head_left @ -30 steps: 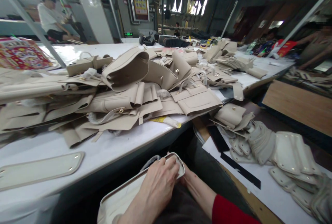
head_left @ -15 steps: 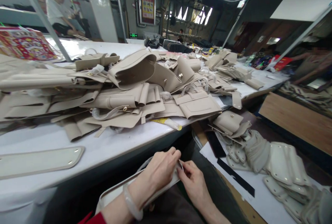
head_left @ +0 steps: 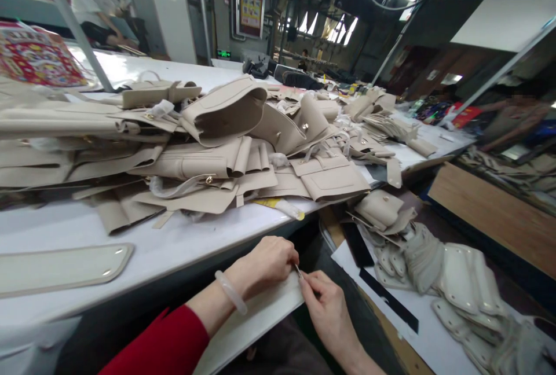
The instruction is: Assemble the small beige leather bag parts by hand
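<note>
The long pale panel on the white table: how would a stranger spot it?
Find the white table under the big heap of beige bag pieces. At the picture's left, in front of that heap, lies the long pale panel, a metal dot near its rounded right end. It lies flat and alone, while similar pale pieces sit piled at lower right.

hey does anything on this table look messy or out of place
Nothing looks spilled. The beige pieces lie jumbled at odd angles, and a yellow-and-white item sticks out beneath them near the edge of the table, its colour standing out.
</note>
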Motion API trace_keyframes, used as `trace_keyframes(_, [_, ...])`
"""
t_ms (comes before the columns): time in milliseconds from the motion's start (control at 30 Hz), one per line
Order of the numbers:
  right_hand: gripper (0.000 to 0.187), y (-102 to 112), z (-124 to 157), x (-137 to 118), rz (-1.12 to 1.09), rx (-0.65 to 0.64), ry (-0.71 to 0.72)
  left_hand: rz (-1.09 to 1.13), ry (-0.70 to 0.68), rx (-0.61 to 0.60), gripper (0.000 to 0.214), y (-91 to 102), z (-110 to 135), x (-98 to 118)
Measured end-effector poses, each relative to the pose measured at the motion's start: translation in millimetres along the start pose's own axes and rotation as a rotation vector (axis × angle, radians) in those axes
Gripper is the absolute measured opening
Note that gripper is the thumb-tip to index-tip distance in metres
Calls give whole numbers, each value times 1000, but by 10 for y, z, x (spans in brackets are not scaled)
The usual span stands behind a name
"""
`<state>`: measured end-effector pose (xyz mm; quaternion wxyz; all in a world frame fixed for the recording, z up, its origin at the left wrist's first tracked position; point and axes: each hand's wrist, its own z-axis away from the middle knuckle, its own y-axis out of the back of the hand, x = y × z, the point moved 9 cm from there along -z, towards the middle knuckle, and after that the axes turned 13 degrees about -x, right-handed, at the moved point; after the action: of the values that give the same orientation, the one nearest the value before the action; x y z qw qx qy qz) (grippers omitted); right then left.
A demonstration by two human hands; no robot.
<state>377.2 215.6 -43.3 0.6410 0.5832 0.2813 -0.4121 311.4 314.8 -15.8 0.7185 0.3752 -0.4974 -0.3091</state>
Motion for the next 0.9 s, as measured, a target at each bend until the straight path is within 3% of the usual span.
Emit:
trace_keyframes(133, [49,19,-31,-9,37,9,2,94,-5,-27,34,-70,-41,-113])
trace_keyframes(300, [61,-87,-157,398,-429,-110,-263,145,12,-33,34,-127,-80,-183])
trace_keyframes(400, [62,-215,-202,425,-578,-219,-308,163,22,-44,34,-138,-84,-190])
trace_keyframes(733, [56,-233,-251,318,-303,-304,-283,218,46,-55,37,-159,-51,-209])
trace_keyframes(900, [64,-237,-291,302,-155,-360,-279,257,46,-68,38,-191,-74,-234])
